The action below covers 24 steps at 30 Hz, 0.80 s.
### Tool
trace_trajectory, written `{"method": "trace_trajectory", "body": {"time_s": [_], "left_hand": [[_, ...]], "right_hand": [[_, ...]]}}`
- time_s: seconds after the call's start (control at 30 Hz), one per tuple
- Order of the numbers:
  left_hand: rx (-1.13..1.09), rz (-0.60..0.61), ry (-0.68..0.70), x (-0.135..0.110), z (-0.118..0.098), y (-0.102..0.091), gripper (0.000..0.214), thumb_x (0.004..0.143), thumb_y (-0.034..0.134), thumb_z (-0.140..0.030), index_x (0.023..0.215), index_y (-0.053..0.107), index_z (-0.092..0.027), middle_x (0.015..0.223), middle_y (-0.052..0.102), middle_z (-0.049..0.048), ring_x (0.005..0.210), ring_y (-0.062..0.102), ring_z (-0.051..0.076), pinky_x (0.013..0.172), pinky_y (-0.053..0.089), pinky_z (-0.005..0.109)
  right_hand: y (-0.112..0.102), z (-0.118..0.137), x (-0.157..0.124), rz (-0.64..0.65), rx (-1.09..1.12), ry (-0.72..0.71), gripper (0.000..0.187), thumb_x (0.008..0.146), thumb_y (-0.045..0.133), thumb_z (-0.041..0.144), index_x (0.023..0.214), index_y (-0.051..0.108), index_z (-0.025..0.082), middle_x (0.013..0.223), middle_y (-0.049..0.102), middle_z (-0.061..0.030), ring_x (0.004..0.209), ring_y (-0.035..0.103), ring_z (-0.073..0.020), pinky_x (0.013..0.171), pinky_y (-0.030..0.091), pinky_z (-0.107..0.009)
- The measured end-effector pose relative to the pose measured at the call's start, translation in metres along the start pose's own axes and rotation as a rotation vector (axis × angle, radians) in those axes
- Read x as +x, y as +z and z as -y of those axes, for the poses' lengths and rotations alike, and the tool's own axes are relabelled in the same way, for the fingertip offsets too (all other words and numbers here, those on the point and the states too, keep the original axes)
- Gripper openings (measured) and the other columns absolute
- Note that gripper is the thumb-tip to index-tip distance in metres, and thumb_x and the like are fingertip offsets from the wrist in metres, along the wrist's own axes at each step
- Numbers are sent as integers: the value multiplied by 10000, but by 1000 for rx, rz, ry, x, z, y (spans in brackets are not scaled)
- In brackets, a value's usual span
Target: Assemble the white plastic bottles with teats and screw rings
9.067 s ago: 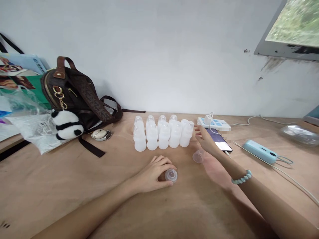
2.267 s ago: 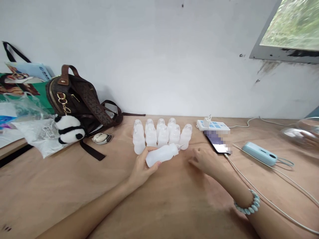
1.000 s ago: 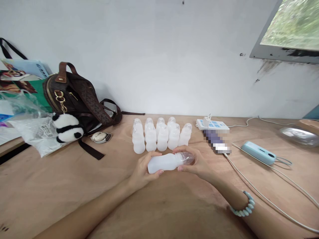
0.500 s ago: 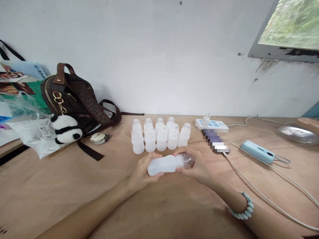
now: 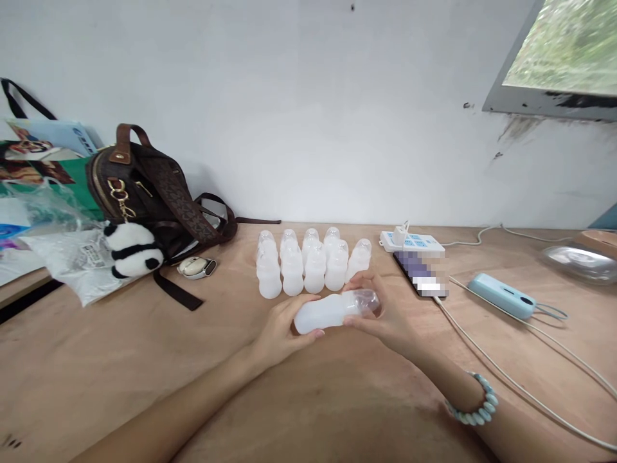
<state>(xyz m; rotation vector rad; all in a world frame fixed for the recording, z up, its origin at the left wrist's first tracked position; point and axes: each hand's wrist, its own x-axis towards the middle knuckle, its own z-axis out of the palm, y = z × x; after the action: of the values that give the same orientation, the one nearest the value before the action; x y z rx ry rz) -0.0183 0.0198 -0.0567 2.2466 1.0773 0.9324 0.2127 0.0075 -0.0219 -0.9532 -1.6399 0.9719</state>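
Observation:
A milky-white baby bottle (image 5: 321, 312) with a clear domed cap (image 5: 362, 301) lies sideways between my two hands, just above the table. Its base end is gripped by my left hand (image 5: 282, 328), thumb on the near side. Around the cap end curve the fingers and thumb of my right hand (image 5: 385, 318), closed on the cap and the bottle's neck. Directly behind, several matching bottles (image 5: 292, 273) stand upright in two rows with clear caps on. A single bottle (image 5: 358, 258) at the right end of the group leans slightly.
At left sit a brown backpack (image 5: 144, 183), a panda plush (image 5: 132, 251), a plastic bag (image 5: 72, 263) and a computer mouse (image 5: 196, 267). To the right lie a power strip (image 5: 419, 243), a phone (image 5: 417, 273), a blue power bank (image 5: 501, 296) and a white cable (image 5: 482, 347).
The bottle has shifted slightly right and up with both hands. My right-hand fingers have moved a little on the cap end. The whole view has drifted slightly.

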Motion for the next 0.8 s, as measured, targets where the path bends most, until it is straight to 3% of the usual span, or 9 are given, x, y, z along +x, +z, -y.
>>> {"method": "trace_trajectory", "body": {"time_s": [0.17,0.27,0.37,0.53,0.67,0.8], "left_hand": [[132,183,19,6,-2,3,633,808,586,-627,1275,567,-199,1244,666,88,1115,641,254,997,520,413],[189,261,112,8,-2,4,691,825,531,-636,1363,508,-202,1434,530,118,1294,551,273,1100,467,450],[271,317,107,9,-2,5,657,856,485,-611,1363,521,-195,1474,477,140,1359,500,272,1133,447,457],[336,369,28,8,-6,2,747,864,468,-631,1463,388,-193,1510,418,140,1428,413,271,1168,410,478],[329,372,11,7,-8,1,696,891,445,-603,1452,407,-192,1519,407,124,1434,406,250,1183,398,458],[315,345,36,7,-7,2,668,891,474,-585,1435,434,-201,1495,440,128,1410,443,249,1168,418,451]], "right_hand": [[4,-5,0,120,59,17,524,680,817,420,1074,546,207,963,589,-34,873,566,-153,690,481,-242],[9,-8,0,210,-86,12,494,680,814,413,1050,577,189,1024,618,-53,918,576,-174,717,478,-258],[7,-12,3,261,-267,-18,382,708,784,354,982,593,168,976,639,-45,862,576,-160,703,451,-251],[-19,-17,14,172,-621,117,247,740,709,302,889,590,145,855,633,-39,710,541,-132,609,389,-241],[-49,-24,22,112,-683,234,344,774,680,412,965,605,136,808,652,-46,675,578,-145,581,400,-247],[-61,-37,31,58,-721,256,336,793,659,436,946,629,139,790,667,-52,661,587,-151,587,400,-252]]}}
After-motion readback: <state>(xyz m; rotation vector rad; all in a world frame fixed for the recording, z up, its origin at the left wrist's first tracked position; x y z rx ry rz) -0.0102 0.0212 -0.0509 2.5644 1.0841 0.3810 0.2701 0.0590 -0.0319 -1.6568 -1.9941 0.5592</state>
